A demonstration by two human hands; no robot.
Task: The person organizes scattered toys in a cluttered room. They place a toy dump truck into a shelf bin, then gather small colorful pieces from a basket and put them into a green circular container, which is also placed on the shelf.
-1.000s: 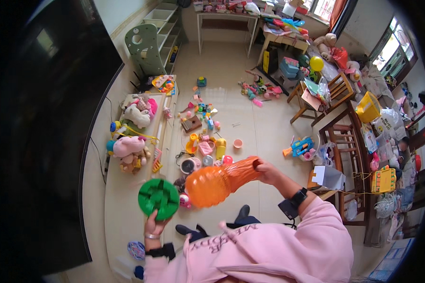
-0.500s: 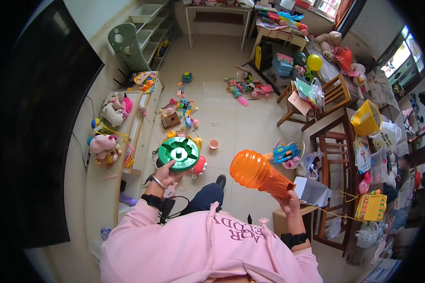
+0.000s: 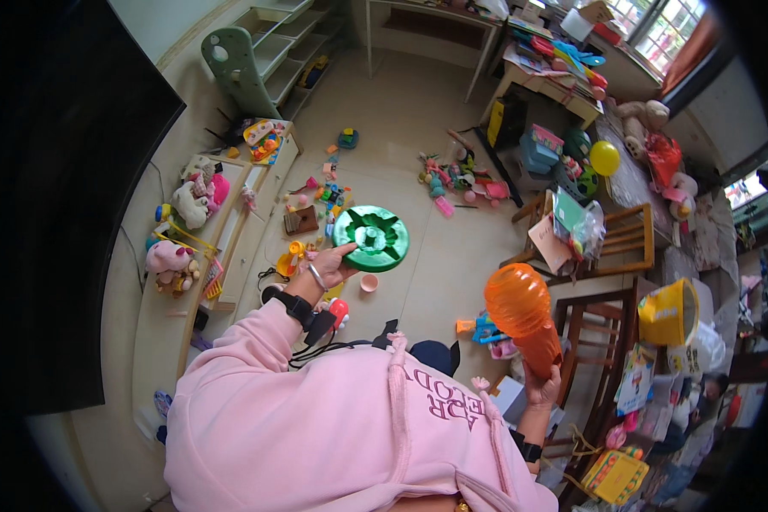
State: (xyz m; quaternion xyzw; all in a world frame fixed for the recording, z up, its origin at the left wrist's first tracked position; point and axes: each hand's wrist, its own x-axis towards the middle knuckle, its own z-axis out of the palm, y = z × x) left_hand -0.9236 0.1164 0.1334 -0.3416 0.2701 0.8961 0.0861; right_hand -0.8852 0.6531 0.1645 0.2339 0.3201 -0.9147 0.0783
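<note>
My left hand [image 3: 328,268] grips the near left edge of a round green plastic piece [image 3: 373,237] with petal-like recesses and a raised centre. It is held out over the floor, its recessed side showing. On the right, my right hand [image 3: 542,384] is wrapped round the lower end of an orange see-through plastic piece [image 3: 519,307], with a ribbed bulb on top and a narrower body beneath. The two pieces are well apart. Below the green piece, a small pink cup [image 3: 369,282] stands on the floor.
Toys lie scattered on the floor, among them a brown wooden box [image 3: 300,220] and a pink toy heap [image 3: 461,179]. A low cabinet [image 3: 166,320] with plush toys runs along the left. Wooden chairs [image 3: 627,239] stand at the right, near a yellow bag [image 3: 664,316].
My left hand has carried the green piece right and farther out. My right hand has moved right and a little nearer with the orange piece, which now stands more upright. The view has turned.
</note>
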